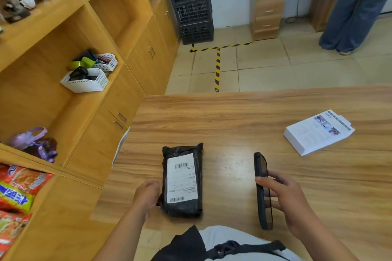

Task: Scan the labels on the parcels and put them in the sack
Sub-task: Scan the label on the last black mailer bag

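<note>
The left hand [147, 196] grips the parcel [182, 207]; the right hand [290, 201] pinches the phone [263, 190], seemingly edge-on, so a scan could miss the label [182, 178].

1. A stack of printed sheets [318, 132] lies on the wooden desk [233, 116], right of centre.
2. Wooden shelving [118, 17] on the left holds two white baskets [86, 81] and red snack packets [19, 188].
3. Stacked black crates [191, 4] stand by the far wall.
4. Yellow-black tape [217, 65] marks the tiled floor.
5. A person in jeans [352, 10] stands beside a drawer unit [268, 6].
</note>
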